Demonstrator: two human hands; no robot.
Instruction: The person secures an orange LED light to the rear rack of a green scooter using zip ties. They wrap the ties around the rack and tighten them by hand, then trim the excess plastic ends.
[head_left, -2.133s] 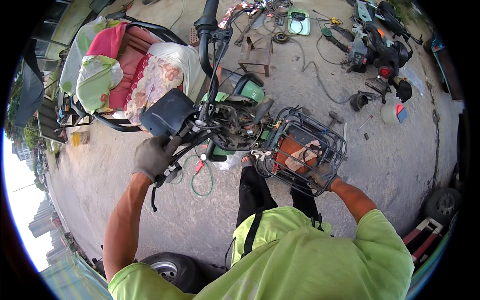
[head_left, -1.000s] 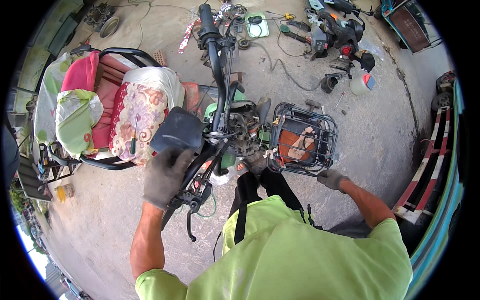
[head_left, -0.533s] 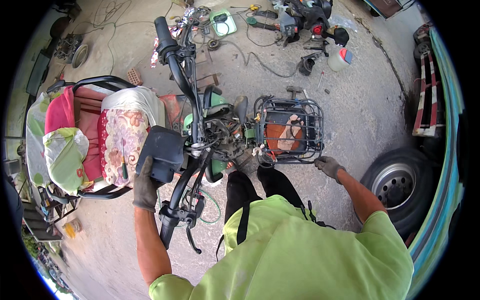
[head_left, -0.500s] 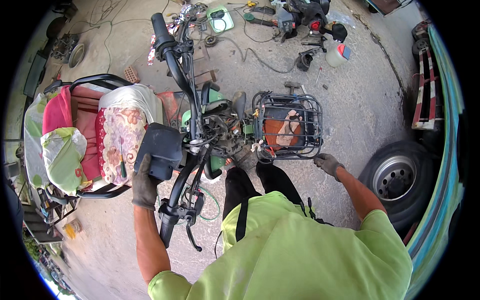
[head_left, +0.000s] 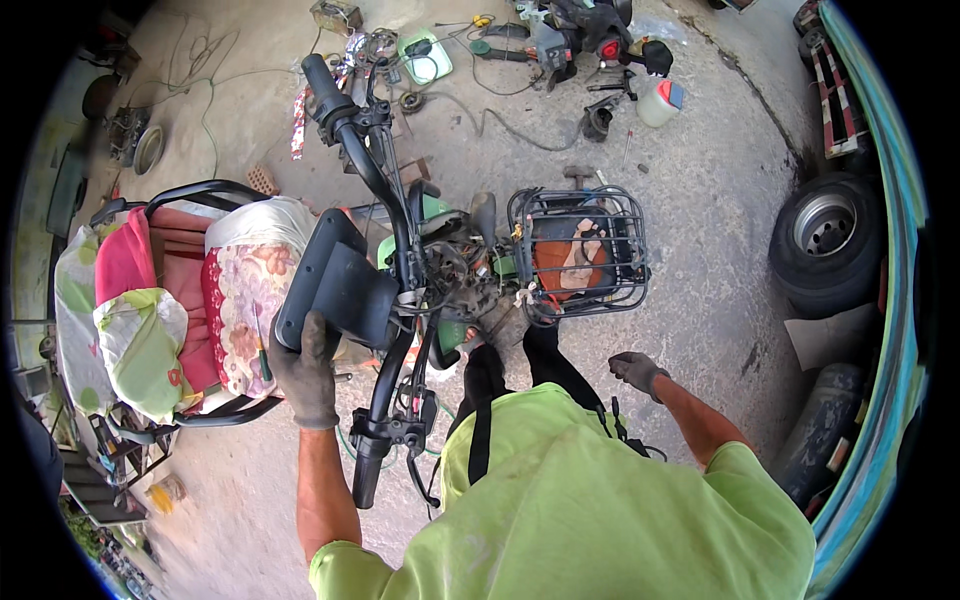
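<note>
The gloved left hand (head_left: 305,375) is gripping the lower edge of a black plastic panel (head_left: 335,285), with the fingers wrapping over that edge and pinching it. The panel is sitting directly above the left hand and is resting against the black handlebar (head_left: 385,250) of a small scooter, which is running just beside the hand from upper left to lower right. The gloved right hand (head_left: 637,370) is hanging free with its fingers curling loosely inward, holding nothing. A black wire basket (head_left: 580,250) is standing above the right hand, near it but not touching. A seat with a floral cover (head_left: 245,300) is lying to the left of the left hand.
</note>
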